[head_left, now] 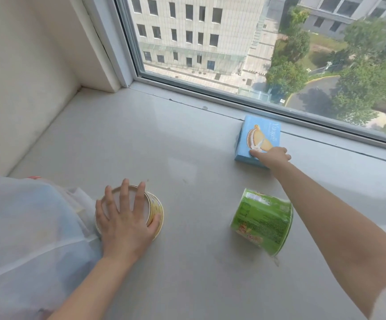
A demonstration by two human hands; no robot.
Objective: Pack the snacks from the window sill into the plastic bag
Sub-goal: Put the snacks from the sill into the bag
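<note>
On the window sill (pixel 187 139), the right hand (pixel 274 157) grips the blue biscuit box (pixel 260 137); the left hand (pixel 125 218) lies spread over a yellow cup (pixel 156 211).

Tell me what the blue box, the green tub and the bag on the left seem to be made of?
Blue box: likely printed cardboard, with flat faces, sharp edges and a slight sheen. Green tub: probably paper or thin plastic with a glossy printed wrap; highlights show, but I cannot tell which. Bag: thin translucent plastic film, milky and creased, with shapes faintly showing through.
</note>
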